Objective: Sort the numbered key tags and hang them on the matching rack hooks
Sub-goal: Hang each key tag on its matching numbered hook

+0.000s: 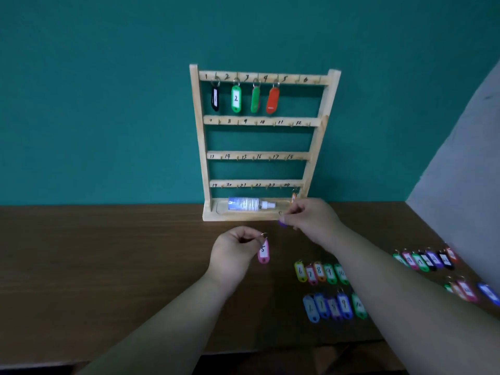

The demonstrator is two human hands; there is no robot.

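A wooden key rack (pixel 322 125) stands on the table against the teal wall, with four numbered rails. On its top rail hang a black tag (pixel 215 98), a green tag marked 2 (pixel 236 99), another green tag (pixel 255 100) and a red tag (pixel 272 100). My left hand (pixel 232 255) pinches the ring of a pink tag marked 5 (pixel 263 252), which dangles above the table. My right hand (pixel 311 219) pinches a purple tag (pixel 282 223) in front of the rack's base. An orange tag (pixel 293 197) hangs at the bottom right of the rack.
Rows of coloured numbered tags (pixel 320 272) lie on the brown table (pixel 108 266) at the right, with more tags (pixel 424 261) farther right. A spray bottle (pixel 250 204) lies in the rack's base tray. A grey wall closes off the right side.
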